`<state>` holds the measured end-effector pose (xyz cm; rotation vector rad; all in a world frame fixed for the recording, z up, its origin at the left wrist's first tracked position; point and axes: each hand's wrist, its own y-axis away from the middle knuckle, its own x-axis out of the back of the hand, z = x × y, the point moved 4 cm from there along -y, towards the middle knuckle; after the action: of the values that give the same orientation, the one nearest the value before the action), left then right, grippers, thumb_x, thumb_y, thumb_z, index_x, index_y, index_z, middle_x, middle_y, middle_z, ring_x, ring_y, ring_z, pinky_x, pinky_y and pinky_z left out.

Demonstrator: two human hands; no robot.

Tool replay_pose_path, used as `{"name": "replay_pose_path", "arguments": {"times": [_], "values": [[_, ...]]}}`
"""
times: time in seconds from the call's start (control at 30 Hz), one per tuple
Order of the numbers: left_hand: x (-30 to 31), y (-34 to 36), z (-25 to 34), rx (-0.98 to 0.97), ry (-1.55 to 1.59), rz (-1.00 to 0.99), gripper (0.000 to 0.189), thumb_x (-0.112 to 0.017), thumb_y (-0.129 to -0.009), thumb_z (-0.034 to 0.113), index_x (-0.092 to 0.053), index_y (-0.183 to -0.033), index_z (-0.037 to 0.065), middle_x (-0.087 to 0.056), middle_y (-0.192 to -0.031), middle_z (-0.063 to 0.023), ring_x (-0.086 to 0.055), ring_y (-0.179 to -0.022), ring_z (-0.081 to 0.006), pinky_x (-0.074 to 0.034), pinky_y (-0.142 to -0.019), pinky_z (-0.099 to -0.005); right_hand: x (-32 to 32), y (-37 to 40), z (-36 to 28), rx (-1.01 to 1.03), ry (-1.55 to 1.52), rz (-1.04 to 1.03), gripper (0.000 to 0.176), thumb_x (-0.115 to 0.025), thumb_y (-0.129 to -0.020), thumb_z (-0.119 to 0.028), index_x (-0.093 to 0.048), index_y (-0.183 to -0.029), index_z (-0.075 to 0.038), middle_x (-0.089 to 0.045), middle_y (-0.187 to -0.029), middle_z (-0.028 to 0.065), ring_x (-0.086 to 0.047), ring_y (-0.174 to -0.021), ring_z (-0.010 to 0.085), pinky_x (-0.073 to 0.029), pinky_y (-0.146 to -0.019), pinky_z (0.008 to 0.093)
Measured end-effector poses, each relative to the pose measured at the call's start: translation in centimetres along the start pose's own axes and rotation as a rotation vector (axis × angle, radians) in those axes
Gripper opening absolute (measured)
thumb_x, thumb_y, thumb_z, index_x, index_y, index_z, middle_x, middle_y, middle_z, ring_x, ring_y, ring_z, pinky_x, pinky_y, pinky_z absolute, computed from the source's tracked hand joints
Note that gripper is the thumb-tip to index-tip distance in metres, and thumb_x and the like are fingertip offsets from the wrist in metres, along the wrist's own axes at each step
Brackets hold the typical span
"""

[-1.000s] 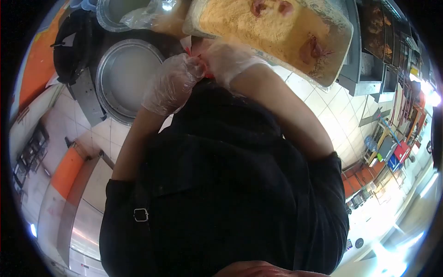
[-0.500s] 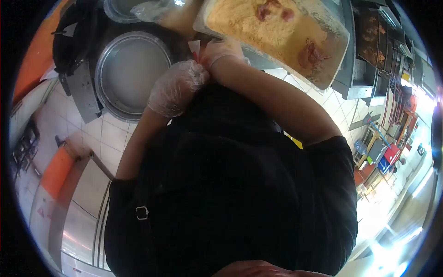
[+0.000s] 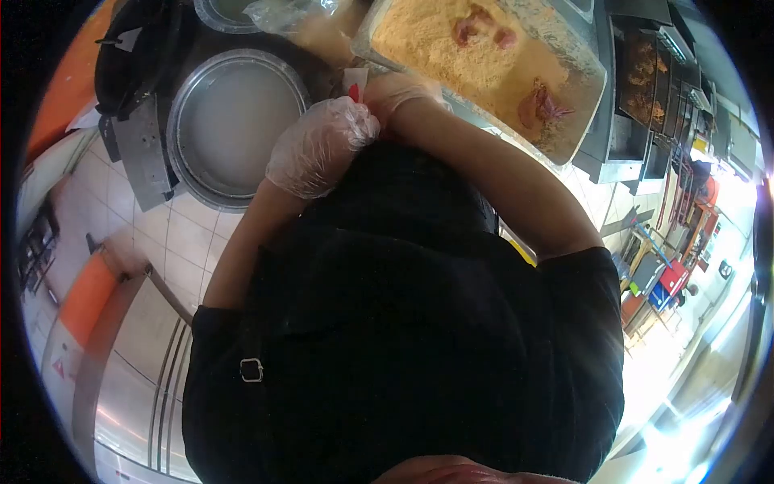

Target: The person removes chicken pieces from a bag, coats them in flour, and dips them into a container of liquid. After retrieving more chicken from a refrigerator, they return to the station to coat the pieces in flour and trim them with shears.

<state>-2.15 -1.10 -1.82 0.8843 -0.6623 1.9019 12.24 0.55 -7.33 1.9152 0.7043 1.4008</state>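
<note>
Left hand [image 3: 321, 147], gloved – grip narrow, curled on packet [image 3: 354, 87] at tray's [image 3: 574, 121] near left corner. Right hand [image 3: 401, 90] touches packet – grip hidden, cannot tell. Pan [image 3: 234, 121] just left.

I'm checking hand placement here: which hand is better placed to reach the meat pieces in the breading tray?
Probably the right hand: it sits at the rim of the breading tray, nearer the meat pieces. The left hand lies lower, beside the round metal pan.
</note>
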Motion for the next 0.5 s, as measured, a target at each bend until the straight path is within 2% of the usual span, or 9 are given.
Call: {"name": "replay_pose_path", "arguments": {"times": [0.2,0.27,0.37,0.5], "values": [[-0.3,-0.4,-0.2,0.035,0.001,-0.037,0.022,-0.058,-0.086,-0.001,-0.066,-0.105,0.004,-0.066,-0.1,-0.0149,-0.064,-0.099,-0.0339,-0.054,-0.09,-0.0427,0.4,0.9,0.5,-0.026,0.086,-0.03,0.039,-0.07,-0.087,-0.034,-0.076,-0.119,-0.012,-0.072,-0.128,0.0138,-0.068,-0.12,0.0311,-0.055,-0.095,0.0442],[-0.6,-0.2,-0.4,0.065,-0.036,-0.071,0.023,-0.058,-0.087,-0.001,-0.066,-0.107,0.005,-0.066,-0.101,-0.0148,-0.064,-0.1,-0.0335,-0.053,-0.091,-0.0426,0.9,1.0,0.3,-0.09,-0.067,0.15,0.039,-0.07,-0.087,-0.034,-0.076,-0.119,-0.013,-0.072,-0.128,0.0133,-0.068,-0.119,0.0325,-0.055,-0.096,0.044],[0.3,-0.4,0.2,0.011,-0.013,0.008,0.021,-0.057,-0.087,0.0,-0.065,-0.106,0.005,-0.066,-0.1,-0.0141,-0.064,-0.1,-0.0333,-0.054,-0.091,-0.0425,-0.1,0.2,0.3,-0.014,0.068,0.05,0.04,-0.066,-0.09,-0.038,-0.076,-0.12,-0.014,-0.071,-0.129,0.0145,-0.066,-0.122,0.0332,-0.054,-0.098,0.0441],[-0.1,-0.5,0.3,0.021,-0.053,-0.004,0.012,-0.058,-0.089,0.006,-0.066,-0.098,0.007,-0.066,-0.098,-0.0147,-0.066,-0.095,-0.0346,-0.054,-0.085,-0.0448,-1.1,-0.6,0.8,-0.021,0.018,0.042,0.041,-0.065,-0.09,-0.041,-0.075,-0.12,-0.015,-0.07,-0.13,0.0153,-0.066,-0.122,0.0344,-0.053,-0.099,0.0442]]}}
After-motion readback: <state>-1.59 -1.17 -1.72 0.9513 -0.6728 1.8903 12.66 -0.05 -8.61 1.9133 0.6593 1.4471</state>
